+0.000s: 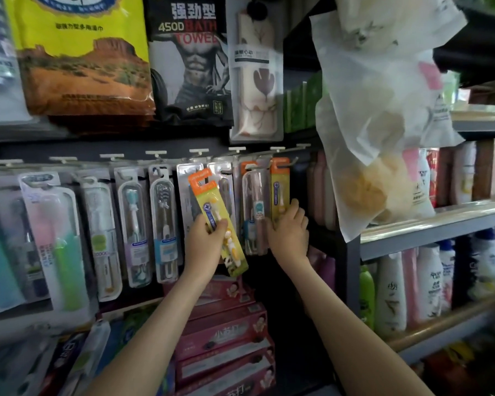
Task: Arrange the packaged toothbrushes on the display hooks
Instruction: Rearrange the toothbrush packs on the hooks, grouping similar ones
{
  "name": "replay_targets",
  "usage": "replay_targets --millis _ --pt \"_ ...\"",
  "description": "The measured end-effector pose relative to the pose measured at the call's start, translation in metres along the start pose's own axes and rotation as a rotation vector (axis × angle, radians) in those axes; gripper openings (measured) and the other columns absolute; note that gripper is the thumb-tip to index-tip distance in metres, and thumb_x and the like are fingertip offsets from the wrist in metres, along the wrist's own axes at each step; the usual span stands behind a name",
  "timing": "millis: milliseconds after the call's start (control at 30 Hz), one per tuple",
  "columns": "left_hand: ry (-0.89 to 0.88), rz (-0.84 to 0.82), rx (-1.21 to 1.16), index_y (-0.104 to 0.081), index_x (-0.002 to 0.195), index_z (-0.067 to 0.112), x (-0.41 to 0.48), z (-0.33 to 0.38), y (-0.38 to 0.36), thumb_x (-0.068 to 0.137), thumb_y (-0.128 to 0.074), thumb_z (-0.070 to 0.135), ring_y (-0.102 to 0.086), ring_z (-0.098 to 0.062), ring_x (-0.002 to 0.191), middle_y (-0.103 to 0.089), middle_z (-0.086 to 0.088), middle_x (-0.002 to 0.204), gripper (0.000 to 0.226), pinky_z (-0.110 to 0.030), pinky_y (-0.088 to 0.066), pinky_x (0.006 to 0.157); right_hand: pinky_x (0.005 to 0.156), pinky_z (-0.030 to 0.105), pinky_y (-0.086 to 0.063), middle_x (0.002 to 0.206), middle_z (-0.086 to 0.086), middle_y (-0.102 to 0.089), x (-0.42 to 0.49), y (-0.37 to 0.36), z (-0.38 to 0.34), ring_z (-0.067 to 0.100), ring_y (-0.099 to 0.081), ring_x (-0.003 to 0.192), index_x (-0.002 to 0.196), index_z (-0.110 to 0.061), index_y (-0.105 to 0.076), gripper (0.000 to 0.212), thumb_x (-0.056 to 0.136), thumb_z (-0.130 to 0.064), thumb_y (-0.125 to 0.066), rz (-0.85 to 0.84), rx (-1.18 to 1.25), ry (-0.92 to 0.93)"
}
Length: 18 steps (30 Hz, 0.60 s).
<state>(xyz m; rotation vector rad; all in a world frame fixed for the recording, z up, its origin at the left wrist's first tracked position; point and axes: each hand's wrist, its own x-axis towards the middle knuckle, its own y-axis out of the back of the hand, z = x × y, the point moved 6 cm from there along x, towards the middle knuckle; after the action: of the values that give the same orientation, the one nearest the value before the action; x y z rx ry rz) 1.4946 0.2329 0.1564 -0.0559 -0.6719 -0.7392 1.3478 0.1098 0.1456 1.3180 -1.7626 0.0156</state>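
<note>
Forearms: bare, nearest the lens, rising from the lower edge toward the hook row.
Left hand (pixel 205 241): clamped on the loose toothbrush pack about mid-length, thumb across the front, fingers behind.
Loose toothbrush pack (pixel 216 221): yellow card, orange hanger tab; tilted with top leaning left, on no hook, held in front of the clear-blister packs.
Right hand (pixel 290 230): laid against the lower end of the hung yellow pack; pinching or merely steadying, cannot tell.
Hung yellow pack (pixel 279 187): same kind, upright on the far-right hook, just beside a pink brush pack (pixel 256 212).
Far-right hook (pixel 289 164): wire prong, tip upturned.
Step in hand: by judgement, hanging the loose pack with its twin.
Method: bring pack upright; level the orange tab's slot with the prong tip; lift over the upturn; slide back until touching the hung pack; grip low, leaving the tab free; steady hung stock with the other hand.
Risk: neighbours close, easily knocked askew; tab liable to snag on the tip.
Below: red toothpaste cartons (pixel 223 338), stacked.
</note>
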Motion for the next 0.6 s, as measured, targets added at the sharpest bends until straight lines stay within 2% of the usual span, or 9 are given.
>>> replay_targets --millis 133,300,400,467,534,601 --pt "-0.027 -0.039 0.047 -0.054 0.093 -0.002 -0.004 -0.001 0.011 0.095 -0.053 0.025 -0.055 -0.040 0.072 -0.055 -0.026 0.083 0.028 -0.030 -0.035 0.054 0.091 0.045 -0.044 0.141 0.017 -0.033 0.017 -0.017 -0.003 0.035 -0.044 0.122 0.149 -0.014 0.003 0.092 0.087 -0.032 -0.062 -0.046 -0.057 -0.044" --pt "-0.058 -0.034 0.116 -0.051 0.080 0.010 -0.005 -0.006 0.024 0.094 -0.055 0.026 -0.047 -0.025 0.057 -0.047 -0.008 0.066 0.022 -0.030 -0.034 0.053 0.087 0.043 -0.046 0.136 0.017 -0.039 0.020 -0.021 -0.009 0.033 -0.042 0.121 0.150 -0.013 0.003 0.092 0.086 -0.020 -0.063 -0.027 -0.086 -0.054" --pt "-0.066 -0.046 0.117 -0.052 0.081 0.010 -0.007 -0.006 0.027 0.094 -0.055 0.027 -0.050 -0.032 0.061 -0.050 -0.017 0.070 0.021 -0.035 -0.037 0.055 0.084 0.041 -0.048 0.135 0.017 -0.039 0.018 -0.021 -0.008 0.033 -0.038 0.123 0.149 -0.013 0.007 0.099 0.084 -0.029 -0.066 -0.032 -0.003 -0.071" --pt "-0.071 -0.054 0.108 -0.052 0.083 0.009 -0.008 -0.002 0.028 0.094 -0.055 0.027 -0.047 -0.030 0.059 -0.048 -0.016 0.069 0.022 -0.035 -0.036 0.055 0.085 0.041 -0.048 0.138 0.016 -0.036 0.020 -0.019 -0.007 0.033 -0.035 0.126 0.149 -0.012 0.009 0.101 0.084 -0.033 -0.066 -0.044 0.002 -0.075" --pt "-0.067 -0.069 0.088 -0.055 0.088 0.006 -0.010 0.003 0.027 0.094 -0.055 0.026 -0.049 -0.033 0.061 -0.051 -0.019 0.073 0.021 -0.033 -0.036 0.055 0.092 0.042 -0.044 0.141 0.016 -0.033 0.023 -0.016 -0.008 0.034 -0.032 0.128 0.149 -0.008 0.004 0.093 0.088 -0.032 -0.062 -0.078 -0.043 -0.044" --pt "-0.060 -0.088 0.069 -0.057 0.095 0.003 -0.010 0.007 0.026 0.094 -0.055 0.026 -0.053 -0.039 0.072 -0.056 -0.025 0.083 0.023 -0.032 -0.038 0.056 0.100 0.043 -0.039 0.145 0.015 -0.028 0.025 -0.012 -0.008 0.034 -0.028 0.131 0.150 -0.007 0.000 0.085 0.090 -0.023 -0.058 -0.126 -0.076 -0.027"
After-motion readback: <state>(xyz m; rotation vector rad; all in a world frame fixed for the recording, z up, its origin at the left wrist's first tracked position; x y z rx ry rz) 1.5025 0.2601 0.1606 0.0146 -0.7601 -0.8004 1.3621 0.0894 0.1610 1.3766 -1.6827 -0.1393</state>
